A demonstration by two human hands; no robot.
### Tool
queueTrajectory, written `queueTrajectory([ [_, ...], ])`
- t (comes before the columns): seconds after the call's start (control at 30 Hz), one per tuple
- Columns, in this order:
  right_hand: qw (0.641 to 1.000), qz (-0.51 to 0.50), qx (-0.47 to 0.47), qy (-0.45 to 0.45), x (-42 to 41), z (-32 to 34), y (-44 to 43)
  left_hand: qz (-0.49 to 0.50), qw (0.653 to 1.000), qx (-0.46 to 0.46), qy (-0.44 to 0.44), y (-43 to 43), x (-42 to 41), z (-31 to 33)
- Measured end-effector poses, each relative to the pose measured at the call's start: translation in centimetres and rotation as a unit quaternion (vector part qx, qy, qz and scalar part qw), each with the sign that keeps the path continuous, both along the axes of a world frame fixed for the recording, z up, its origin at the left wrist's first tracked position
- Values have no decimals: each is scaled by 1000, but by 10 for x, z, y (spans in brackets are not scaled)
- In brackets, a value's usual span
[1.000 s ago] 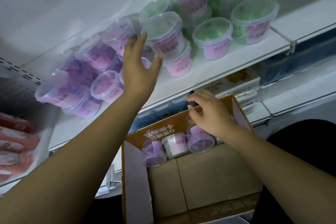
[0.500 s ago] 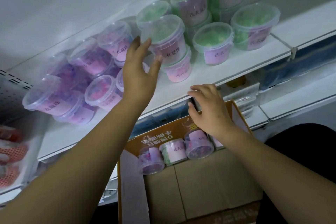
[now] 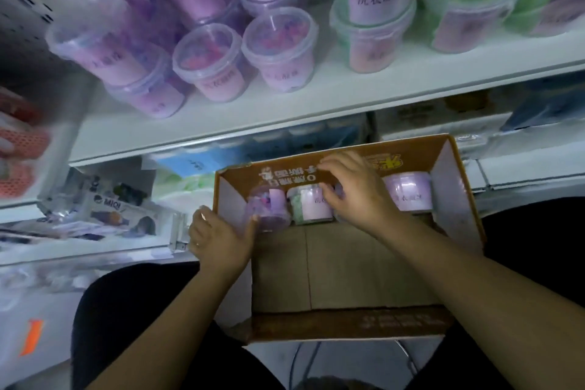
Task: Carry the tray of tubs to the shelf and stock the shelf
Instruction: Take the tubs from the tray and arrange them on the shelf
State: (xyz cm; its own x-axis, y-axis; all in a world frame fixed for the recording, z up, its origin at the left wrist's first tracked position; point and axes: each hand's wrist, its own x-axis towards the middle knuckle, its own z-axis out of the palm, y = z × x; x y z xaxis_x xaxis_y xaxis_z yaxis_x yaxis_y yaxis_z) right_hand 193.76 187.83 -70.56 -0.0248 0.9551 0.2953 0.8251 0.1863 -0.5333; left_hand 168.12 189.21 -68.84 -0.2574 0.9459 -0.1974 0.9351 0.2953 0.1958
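Observation:
A brown cardboard tray (image 3: 348,266) rests on my lap, below the white shelf (image 3: 316,104). Several tubs lie on their sides along its far end: a purple tub (image 3: 269,209) at the left, a green tub (image 3: 311,206), and a purple tub (image 3: 408,191) at the right. My right hand (image 3: 351,193) curls over another tub between them, which it mostly hides. My left hand (image 3: 221,237) grips the tray's left wall, thumb inside against the left purple tub. On the shelf stand stacked purple tubs (image 3: 218,63) at the left and green tubs (image 3: 376,28) at the right.
Below the shelf a lower level holds flat packets (image 3: 120,215) and blue packs (image 3: 196,165). Red mesh items (image 3: 22,149) sit at the far left. An orange tag (image 3: 30,337) shows at the lower left. My dark-clothed legs flank the tray.
My left hand came down from the shelf tubs to the tray's left wall. My right hand dropped from the tray's far rim onto a tub. The view tilted downward.

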Motion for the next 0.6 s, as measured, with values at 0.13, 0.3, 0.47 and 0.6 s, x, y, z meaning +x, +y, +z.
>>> queueTrajectory([
  [0.13, 989, 32, -144, -29, -11, -22, -5, 9, 991, -102, -85, -4, -30, -20],
  [0.3, 962, 42, -253, -95, -14, -44, -4, -24, 979, -153, -132, 5, -39, -19],
  [0.47, 950, 24, -291, -108, -17, -66, 0, -69, 975, -177, -115, 7, -45, -23],
  [0.6, 949, 10, -288, -127, -23, -75, -1, -103, 974, -182, -89, 7, -44, -21],
])
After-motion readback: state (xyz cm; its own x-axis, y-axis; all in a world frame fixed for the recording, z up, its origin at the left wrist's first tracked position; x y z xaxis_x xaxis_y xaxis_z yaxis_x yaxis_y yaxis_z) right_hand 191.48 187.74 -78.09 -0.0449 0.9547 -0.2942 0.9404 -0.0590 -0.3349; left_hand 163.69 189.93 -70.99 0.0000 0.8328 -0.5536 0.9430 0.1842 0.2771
